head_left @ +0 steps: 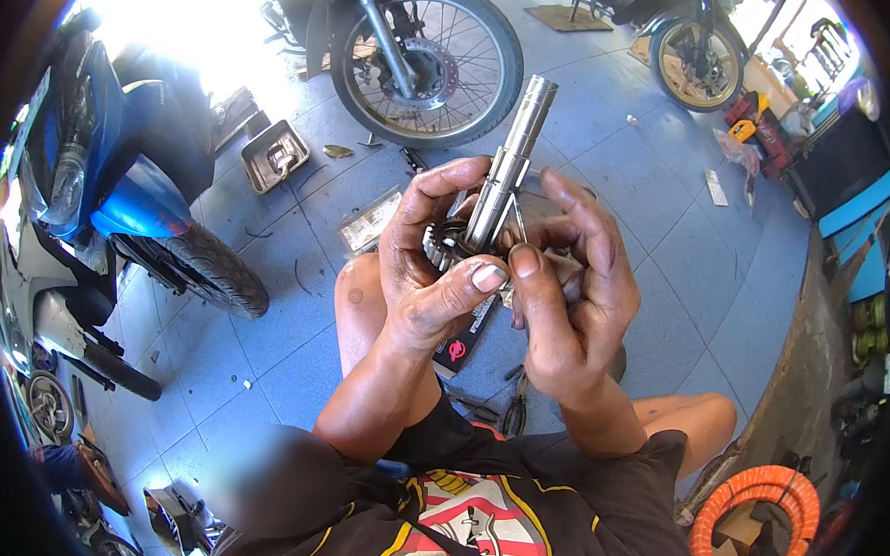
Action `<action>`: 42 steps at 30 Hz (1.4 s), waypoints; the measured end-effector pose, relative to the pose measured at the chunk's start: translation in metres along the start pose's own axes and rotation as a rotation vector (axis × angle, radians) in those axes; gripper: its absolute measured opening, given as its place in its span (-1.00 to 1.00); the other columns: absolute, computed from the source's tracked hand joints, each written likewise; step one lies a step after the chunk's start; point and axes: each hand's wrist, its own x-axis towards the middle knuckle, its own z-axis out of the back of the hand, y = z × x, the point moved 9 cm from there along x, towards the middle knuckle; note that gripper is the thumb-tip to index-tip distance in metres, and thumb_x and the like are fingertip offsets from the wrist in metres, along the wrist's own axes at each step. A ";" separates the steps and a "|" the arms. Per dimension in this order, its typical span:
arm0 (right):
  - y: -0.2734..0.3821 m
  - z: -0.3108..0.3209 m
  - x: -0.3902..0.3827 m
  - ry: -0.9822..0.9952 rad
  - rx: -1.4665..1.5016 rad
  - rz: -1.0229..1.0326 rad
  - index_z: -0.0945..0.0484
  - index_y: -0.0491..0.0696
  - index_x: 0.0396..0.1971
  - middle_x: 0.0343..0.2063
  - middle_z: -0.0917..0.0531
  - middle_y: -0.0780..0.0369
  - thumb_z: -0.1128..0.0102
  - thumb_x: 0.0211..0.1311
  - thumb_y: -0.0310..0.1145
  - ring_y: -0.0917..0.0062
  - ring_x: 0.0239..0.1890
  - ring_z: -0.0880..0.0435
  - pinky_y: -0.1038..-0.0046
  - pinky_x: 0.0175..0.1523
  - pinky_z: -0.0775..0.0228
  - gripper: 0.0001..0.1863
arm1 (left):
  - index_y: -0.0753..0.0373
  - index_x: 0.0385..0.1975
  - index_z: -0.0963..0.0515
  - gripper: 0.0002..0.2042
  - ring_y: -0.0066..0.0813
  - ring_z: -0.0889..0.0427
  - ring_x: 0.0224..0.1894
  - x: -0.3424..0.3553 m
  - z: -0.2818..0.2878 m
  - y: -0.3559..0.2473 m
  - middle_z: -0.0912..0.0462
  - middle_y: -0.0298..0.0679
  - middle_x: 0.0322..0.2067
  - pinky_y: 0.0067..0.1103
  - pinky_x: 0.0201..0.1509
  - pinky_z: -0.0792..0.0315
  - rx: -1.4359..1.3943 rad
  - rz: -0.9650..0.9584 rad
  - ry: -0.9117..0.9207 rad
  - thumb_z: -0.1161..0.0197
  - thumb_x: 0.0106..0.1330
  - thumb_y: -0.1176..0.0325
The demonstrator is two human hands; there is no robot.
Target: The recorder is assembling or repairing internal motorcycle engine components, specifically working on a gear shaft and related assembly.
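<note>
Both my hands are raised before my chest around a shiny stepped metal gear shaft (508,167), which points up and away, leaning right. My left hand (413,277) is closed about its lower end, where a dark toothed gear (436,248) sits on the shaft. On the other side, my right hand (583,307) curls in with its thumb against the shaft's base; its forefinger stands apart. A thin metal sliver (519,222) shows beside the shaft, its kind unclear. Crumpled greyish cloth (565,269) peeks out among the right fingers. Dark grease stains my fingers.
Pliers (516,403) and a dark box (462,349) lie on the blue tiled floor below my hands. Farther off are a metal tray (275,156) and a motorcycle wheel (428,67). A blue motorcycle (144,199) stands left; an orange coil (703,537) lies lower right.
</note>
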 end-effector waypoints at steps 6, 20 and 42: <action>-0.021 -0.004 -0.005 0.061 -0.021 -0.110 -0.49 -0.20 0.08 -0.46 -0.53 0.22 -0.16 0.20 -0.60 0.74 -0.52 -0.46 0.68 -0.50 -0.26 -0.59 | 0.36 0.03 -0.35 -0.43 -0.42 -0.57 -0.08 0.001 0.002 -0.012 -0.47 -0.08 0.01 -0.53 0.00 -0.48 0.184 -0.050 -0.010 -0.47 -0.01 0.51; -0.023 -0.017 0.004 0.135 0.035 -0.129 -0.47 -0.22 -0.04 -0.35 -0.54 0.24 -0.07 0.24 -0.63 0.72 -0.41 -0.49 0.64 -0.41 -0.37 -0.72 | 0.30 -0.05 -0.33 -0.50 -0.47 -0.58 -0.15 0.002 0.007 -0.016 -0.48 -0.15 -0.06 -0.58 -0.05 -0.48 0.257 -0.078 -0.076 -0.42 0.02 0.53; -0.043 -0.010 -0.001 0.134 0.137 -0.190 -0.41 -0.19 0.04 -0.16 -0.51 0.19 0.08 0.21 -0.71 0.61 -0.15 -0.53 0.57 -0.13 -0.49 -0.62 | 0.29 -0.18 -0.41 -0.65 -0.76 -0.40 -0.44 0.011 0.001 -0.010 -0.51 -0.34 -0.36 -0.75 -0.42 -0.27 0.519 -0.110 -0.010 -0.30 0.00 0.59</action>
